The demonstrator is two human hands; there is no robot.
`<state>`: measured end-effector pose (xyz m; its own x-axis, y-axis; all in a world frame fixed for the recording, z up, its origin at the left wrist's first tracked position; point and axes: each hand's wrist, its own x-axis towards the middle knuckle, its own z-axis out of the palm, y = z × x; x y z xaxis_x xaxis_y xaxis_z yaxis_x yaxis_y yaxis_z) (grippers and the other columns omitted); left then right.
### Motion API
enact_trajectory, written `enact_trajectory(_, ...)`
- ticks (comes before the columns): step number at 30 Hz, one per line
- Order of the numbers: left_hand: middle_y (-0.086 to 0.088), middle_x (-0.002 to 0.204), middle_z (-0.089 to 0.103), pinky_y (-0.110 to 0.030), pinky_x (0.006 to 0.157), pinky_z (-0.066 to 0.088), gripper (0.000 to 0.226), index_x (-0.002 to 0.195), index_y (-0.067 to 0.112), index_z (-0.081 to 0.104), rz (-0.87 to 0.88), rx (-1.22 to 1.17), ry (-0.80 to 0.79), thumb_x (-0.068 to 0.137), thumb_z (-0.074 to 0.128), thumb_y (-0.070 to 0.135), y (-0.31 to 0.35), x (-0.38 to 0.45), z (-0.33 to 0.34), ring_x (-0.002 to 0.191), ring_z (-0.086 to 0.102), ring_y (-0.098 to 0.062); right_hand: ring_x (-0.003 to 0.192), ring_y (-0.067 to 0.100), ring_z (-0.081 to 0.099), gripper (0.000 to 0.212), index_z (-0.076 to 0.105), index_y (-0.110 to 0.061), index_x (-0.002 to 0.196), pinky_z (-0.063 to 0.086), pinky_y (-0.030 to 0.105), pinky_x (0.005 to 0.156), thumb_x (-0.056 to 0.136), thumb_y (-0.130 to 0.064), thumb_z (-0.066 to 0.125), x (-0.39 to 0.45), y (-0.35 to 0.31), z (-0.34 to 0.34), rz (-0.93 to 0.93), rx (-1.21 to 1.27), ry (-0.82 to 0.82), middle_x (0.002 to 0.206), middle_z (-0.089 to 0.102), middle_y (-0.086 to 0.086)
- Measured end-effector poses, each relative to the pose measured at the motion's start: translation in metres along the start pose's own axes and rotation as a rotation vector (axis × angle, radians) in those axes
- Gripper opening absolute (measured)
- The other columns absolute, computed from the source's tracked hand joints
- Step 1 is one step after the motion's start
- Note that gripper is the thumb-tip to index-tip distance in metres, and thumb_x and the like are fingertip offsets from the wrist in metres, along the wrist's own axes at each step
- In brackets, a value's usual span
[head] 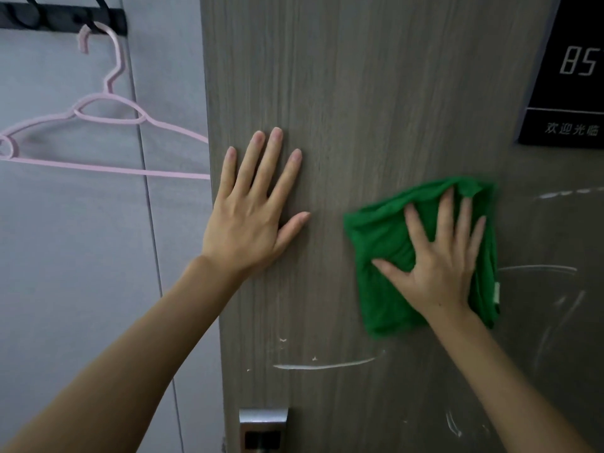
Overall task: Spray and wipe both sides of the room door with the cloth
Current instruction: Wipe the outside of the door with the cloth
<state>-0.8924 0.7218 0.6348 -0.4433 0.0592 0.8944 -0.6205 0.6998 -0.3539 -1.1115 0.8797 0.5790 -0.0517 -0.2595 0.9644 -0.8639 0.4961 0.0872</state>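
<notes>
Right hand (438,256) spread flat, pressing the green cloth (389,256) against the door (376,109), left hand (255,207) open and bracing near the edge — best sweep overlapping strokes down through those wet streaks (327,366).

Two hands: the left hand (251,220) mid-frame, the right hand (438,256) further right. One green cloth (385,243), one door (376,93), one pink hanger (108,125) upper left, one hook rail (62,18), one black sign (568,76) upper right, one metal lock plate (263,429) at the bottom.
</notes>
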Motion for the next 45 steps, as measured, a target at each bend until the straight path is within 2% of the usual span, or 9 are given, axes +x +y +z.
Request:
enact_trajectory(3, -0.021, 0.158, 0.016, -0.049, 0.119, 0.004, 0.069, 0.153, 0.01, 0.02, 0.0, -0.006, -0.002, 0.1, 0.028, 0.054, 0.0, 0.0, -0.001, 0.147, 0.011, -0.036, 0.141, 0.047, 0.014, 0.085, 0.03, -0.024, 0.147, 0.01, 0.063, 0.111, 0.083, -0.079, 0.037, 0.038, -0.011, -0.007, 0.116, 0.018, 0.021, 0.155, 0.019, 0.025)
enact_trajectory(8, -0.018, 0.159, 0.013, -0.048, 0.12, 0.004, 0.07, 0.153, 0.012, 0.019, -0.005, -0.048, -0.004, 0.1, 0.023, 0.056, 0.0, 0.0, -0.002, 0.148, 0.01, -0.033, 0.142, 0.047, 0.015, 0.084, 0.031, -0.025, 0.148, 0.013, 0.064, 0.112, 0.084, -0.078, 0.036, 0.063, -0.04, -0.011, 0.142, 0.014, 0.043, 0.155, 0.02, 0.025)
enact_trajectory(16, -0.015, 0.159, 0.01, -0.047, 0.121, 0.002, 0.075, 0.152, 0.008, 0.015, -0.024, -0.114, -0.006, 0.098, 0.018, 0.06, -0.001, -0.001, -0.004, 0.149, 0.006, -0.03, 0.14, 0.043, 0.019, 0.078, 0.028, -0.033, 0.147, 0.005, 0.06, 0.113, 0.083, -0.076, 0.042, 0.01, -0.08, 0.0, -0.107, 0.044, -0.048, 0.155, 0.019, 0.017)
enact_trajectory(20, -0.015, 0.159, 0.016, -0.048, 0.119, -0.004, 0.069, 0.152, 0.009, 0.021, -0.136, -0.136, 0.02, 0.099, 0.023, 0.054, 0.012, 0.0, -0.008, 0.148, 0.009, -0.031, 0.135, 0.039, 0.026, 0.076, 0.032, -0.036, 0.143, 0.005, 0.057, 0.112, 0.08, -0.076, 0.045, -0.02, -0.063, 0.003, -0.228, 0.04, -0.11, 0.152, 0.023, 0.011)
enact_trajectory(23, -0.019, 0.158, 0.018, -0.05, 0.118, -0.005, 0.065, 0.151, 0.01, 0.025, -0.23, -0.125, 0.056, 0.098, 0.028, 0.049, 0.035, 0.001, -0.008, 0.146, 0.011, -0.037, 0.132, 0.037, 0.03, 0.074, 0.035, -0.036, 0.141, 0.009, 0.057, 0.111, 0.08, -0.076, 0.044, -0.032, -0.036, 0.002, -0.23, 0.049, -0.142, 0.15, 0.027, 0.009)
enact_trajectory(30, -0.022, 0.156, 0.022, -0.048, 0.118, -0.003, 0.061, 0.149, 0.011, 0.029, -0.055, -0.102, 0.035, 0.098, 0.033, 0.045, 0.087, 0.028, -0.002, 0.145, 0.014, -0.038, 0.135, 0.042, 0.024, 0.08, 0.032, -0.03, 0.143, 0.007, 0.057, 0.112, 0.079, -0.079, 0.037, -0.009, 0.067, -0.009, -0.072, -0.001, -0.057, 0.152, 0.023, 0.016)
enact_trajectory(35, -0.022, 0.157, 0.02, -0.047, 0.118, -0.002, 0.061, 0.15, 0.012, 0.027, -0.01, -0.147, 0.076, 0.101, 0.03, 0.046, 0.12, 0.062, -0.002, 0.145, 0.012, -0.037, 0.143, 0.042, 0.013, 0.083, 0.026, -0.03, 0.149, 0.006, 0.056, 0.114, 0.082, -0.076, 0.04, 0.04, 0.079, -0.019, 0.028, 0.016, -0.001, 0.156, 0.019, 0.021)
enact_trajectory(39, -0.022, 0.157, 0.017, -0.046, 0.119, -0.003, 0.061, 0.151, 0.012, 0.024, -0.041, -0.2, 0.116, 0.101, 0.028, 0.047, 0.139, 0.085, -0.003, 0.146, 0.01, -0.036, 0.144, 0.04, 0.011, 0.081, 0.023, -0.031, 0.149, 0.005, 0.056, 0.114, 0.084, -0.076, 0.038, 0.042, 0.078, -0.019, 0.007, 0.013, -0.003, 0.157, 0.017, 0.02)
enact_trajectory(45, -0.022, 0.158, 0.016, -0.049, 0.119, 0.0, 0.063, 0.151, 0.012, 0.024, -0.01, -0.218, 0.077, 0.101, 0.027, 0.049, 0.177, 0.093, 0.012, 0.147, 0.01, -0.036, 0.141, 0.039, 0.021, 0.078, 0.02, -0.035, 0.148, 0.007, 0.053, 0.115, 0.084, -0.076, 0.039, 0.005, 0.084, -0.009, -0.133, 0.023, -0.03, 0.155, 0.018, 0.013)
